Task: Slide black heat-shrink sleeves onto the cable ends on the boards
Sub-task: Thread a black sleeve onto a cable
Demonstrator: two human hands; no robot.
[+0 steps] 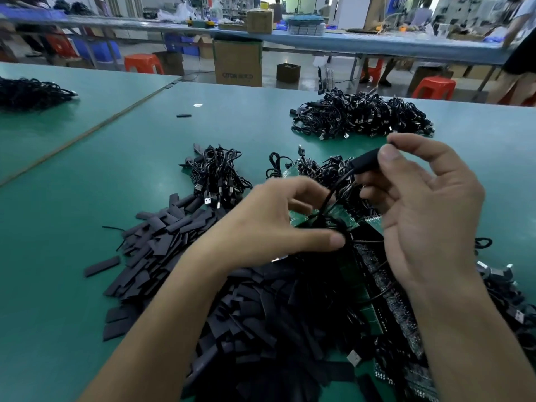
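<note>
Head view: my right hand [429,216] pinches a black sleeve [366,163] between thumb and forefinger, threaded on the cable [333,195]. My left hand [275,219] pinches that cable at the board [338,213]. Next, probably: slide the sleeve down to the board end.

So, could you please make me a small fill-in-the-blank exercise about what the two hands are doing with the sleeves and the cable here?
1. The black sleeve on the cable is pinched by the ____ hand.
2. The left hand grips the cable over a ____ circuit board.
3. The pile of loose sleeves spreads out mostly to the ____ of the left hand.

Missing words: right; green; left.
</note>
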